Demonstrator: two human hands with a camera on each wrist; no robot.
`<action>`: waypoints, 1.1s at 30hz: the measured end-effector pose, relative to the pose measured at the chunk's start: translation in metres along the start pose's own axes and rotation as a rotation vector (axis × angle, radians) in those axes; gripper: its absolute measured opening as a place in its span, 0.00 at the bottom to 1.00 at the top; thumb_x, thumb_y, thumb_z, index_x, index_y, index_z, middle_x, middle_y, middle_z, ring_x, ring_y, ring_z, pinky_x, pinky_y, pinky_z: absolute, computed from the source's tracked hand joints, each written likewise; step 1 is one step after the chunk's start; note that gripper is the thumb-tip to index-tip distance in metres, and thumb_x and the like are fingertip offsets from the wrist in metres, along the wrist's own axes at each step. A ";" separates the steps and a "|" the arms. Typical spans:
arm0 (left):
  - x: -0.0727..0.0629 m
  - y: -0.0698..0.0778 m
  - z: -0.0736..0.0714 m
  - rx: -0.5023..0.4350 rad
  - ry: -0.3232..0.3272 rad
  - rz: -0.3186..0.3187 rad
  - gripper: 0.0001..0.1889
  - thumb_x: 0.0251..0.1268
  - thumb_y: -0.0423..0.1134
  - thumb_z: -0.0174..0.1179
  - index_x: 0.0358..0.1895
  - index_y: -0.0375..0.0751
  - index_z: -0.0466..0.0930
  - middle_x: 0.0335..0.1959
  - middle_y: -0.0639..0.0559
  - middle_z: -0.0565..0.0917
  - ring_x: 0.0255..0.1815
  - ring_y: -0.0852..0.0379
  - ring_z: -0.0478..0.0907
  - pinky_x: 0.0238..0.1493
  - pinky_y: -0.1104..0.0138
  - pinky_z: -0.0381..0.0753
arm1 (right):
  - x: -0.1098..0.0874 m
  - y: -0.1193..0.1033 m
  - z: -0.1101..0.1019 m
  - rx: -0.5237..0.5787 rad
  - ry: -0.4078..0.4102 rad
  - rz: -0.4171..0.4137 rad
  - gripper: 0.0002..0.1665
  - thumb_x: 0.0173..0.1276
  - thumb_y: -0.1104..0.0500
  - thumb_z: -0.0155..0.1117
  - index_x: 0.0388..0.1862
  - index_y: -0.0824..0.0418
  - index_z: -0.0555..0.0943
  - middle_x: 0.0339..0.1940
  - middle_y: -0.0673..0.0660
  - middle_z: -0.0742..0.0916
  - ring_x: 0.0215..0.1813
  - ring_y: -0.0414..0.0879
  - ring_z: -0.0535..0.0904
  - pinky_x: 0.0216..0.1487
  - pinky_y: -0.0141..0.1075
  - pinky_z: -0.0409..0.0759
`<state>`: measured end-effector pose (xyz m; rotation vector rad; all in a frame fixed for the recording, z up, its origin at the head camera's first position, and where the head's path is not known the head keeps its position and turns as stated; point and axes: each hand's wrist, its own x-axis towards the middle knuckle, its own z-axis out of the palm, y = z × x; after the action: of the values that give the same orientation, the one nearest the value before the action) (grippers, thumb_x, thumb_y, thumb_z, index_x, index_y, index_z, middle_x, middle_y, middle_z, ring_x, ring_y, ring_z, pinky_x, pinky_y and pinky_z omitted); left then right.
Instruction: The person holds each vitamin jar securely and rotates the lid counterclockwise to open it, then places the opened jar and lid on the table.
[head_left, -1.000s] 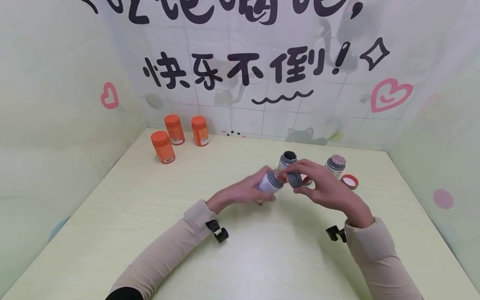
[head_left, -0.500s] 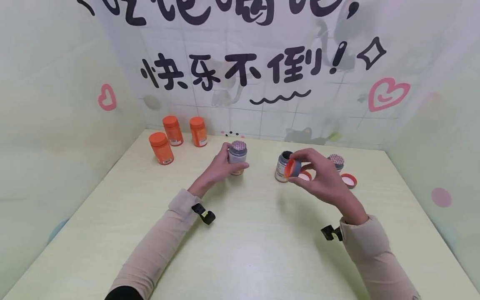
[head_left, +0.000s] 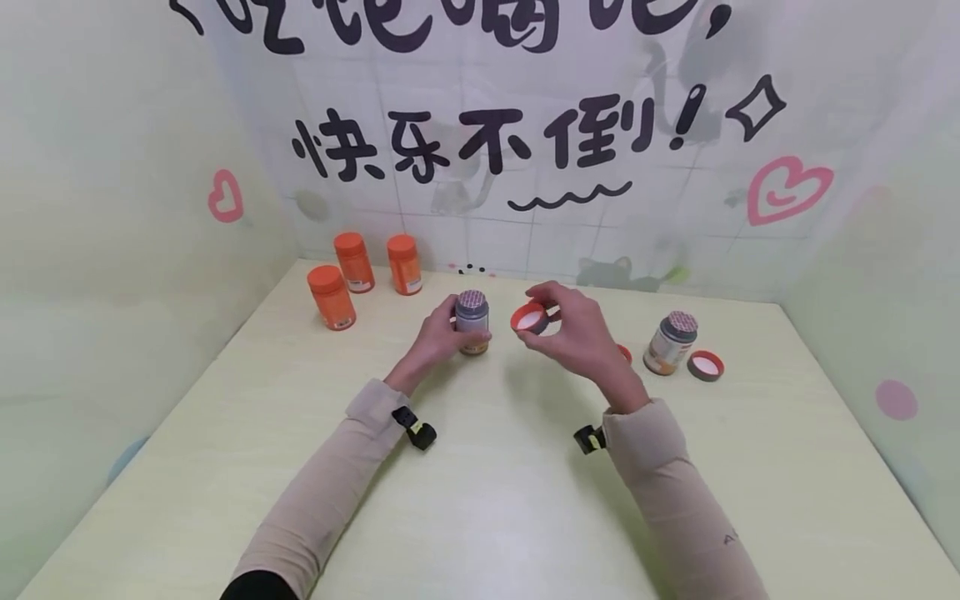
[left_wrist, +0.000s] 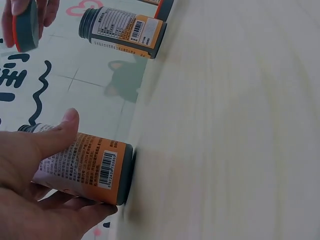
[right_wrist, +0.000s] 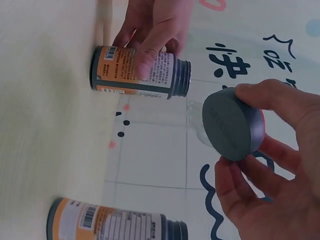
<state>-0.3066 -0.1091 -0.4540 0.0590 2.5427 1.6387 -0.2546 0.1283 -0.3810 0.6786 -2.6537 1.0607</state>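
My left hand (head_left: 438, 337) grips a supplement bottle (head_left: 472, 310) with a grey neck and a pink patterned seal over its mouth. The bottle stands upright, its base right at the tabletop in the left wrist view. To its right, my right hand (head_left: 577, 337) pinches a grey screw cap (right_wrist: 232, 125) between thumb and fingers, above the table. The cap's red rim and white lining face the sealed bottle. A second bottle (left_wrist: 125, 31), its neck uncapped, is hidden behind my right hand in the head view but shows in both wrist views.
A third sealed bottle (head_left: 670, 343) stands at the right, with a loose cap (head_left: 706, 365) lying lining-up beside it. Another cap (head_left: 625, 353) is mostly hidden by my right wrist. Three orange bottles (head_left: 330, 297) with lids on stand at the back left, near the printed backdrop (head_left: 465, 217).
My left hand has brought its bottle from a tilt near the cap to upright further left. My right hand has followed leftward with the cap, turning its lining toward the head view.
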 end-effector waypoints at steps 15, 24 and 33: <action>-0.002 0.002 0.001 0.033 -0.004 -0.034 0.47 0.62 0.35 0.73 0.80 0.44 0.54 0.78 0.40 0.67 0.79 0.39 0.65 0.78 0.46 0.67 | 0.021 0.024 0.055 -0.103 -0.203 0.280 0.28 0.71 0.55 0.69 0.66 0.64 0.74 0.61 0.65 0.85 0.60 0.57 0.81 0.67 0.51 0.79; -0.002 0.003 -0.001 0.019 0.000 -0.043 0.47 0.61 0.34 0.73 0.81 0.44 0.54 0.78 0.41 0.67 0.79 0.38 0.65 0.78 0.46 0.67 | 0.021 0.031 0.065 -0.076 -0.256 0.317 0.24 0.73 0.58 0.67 0.65 0.64 0.75 0.61 0.65 0.84 0.60 0.58 0.80 0.68 0.51 0.80; -0.002 0.000 0.000 0.009 0.000 -0.019 0.47 0.59 0.30 0.73 0.80 0.43 0.56 0.78 0.41 0.67 0.78 0.37 0.66 0.78 0.46 0.67 | 0.020 0.035 0.071 -0.103 -0.248 0.319 0.24 0.72 0.57 0.69 0.63 0.65 0.77 0.59 0.65 0.86 0.56 0.57 0.80 0.66 0.49 0.80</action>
<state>-0.3048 -0.1099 -0.4540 0.0355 2.5424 1.6210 -0.2904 0.0952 -0.4461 0.3959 -3.0843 0.9563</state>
